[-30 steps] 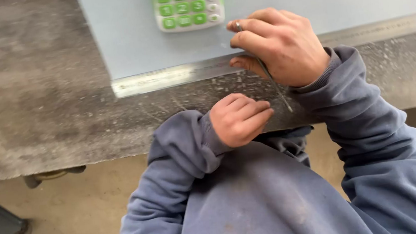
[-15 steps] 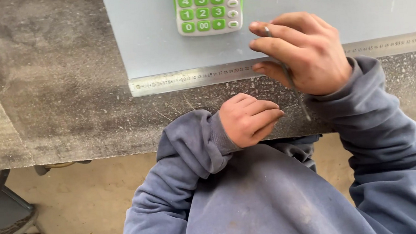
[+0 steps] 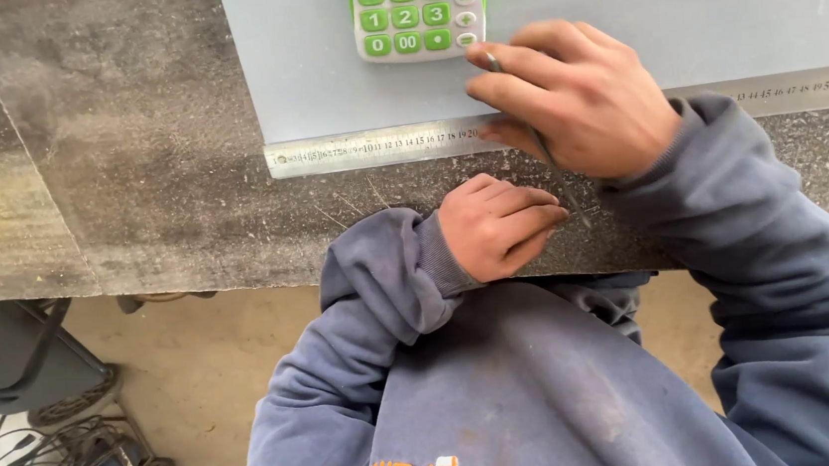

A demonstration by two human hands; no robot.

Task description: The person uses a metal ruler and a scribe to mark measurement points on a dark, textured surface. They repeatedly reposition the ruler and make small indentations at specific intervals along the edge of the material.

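1. The thin metal scriber (image 3: 525, 123) sits in the right hand (image 3: 578, 99), pinched between the fingers near its upper end; its lower part runs out from under the palm toward the bench edge.
2. It looks light, rigid and smooth, so it would likely slip unless gripped close to the working end, pencil-fashion.
3. Its long axis slants from upper left, by the calculator's corner, down to lower right; which end carries the point is too small to tell.
4. The right-hand fingers are curled closed around the scriber, fingertips pressing down across the steel ruler (image 3: 377, 149).
5. The ruler lies flat along the near edge of the grey sheet (image 3: 675, 10), its long axis running left to right; it appears stiff and thin, best steadied by pressing from above.
6. The left hand (image 3: 499, 226) rests on the workbench (image 3: 148, 156) just below the ruler, fingers folded into a loose fist, holding nothing visible.
7. A white-and-green calculator (image 3: 418, 8) lies on the sheet, just beside the right hand's index finger.
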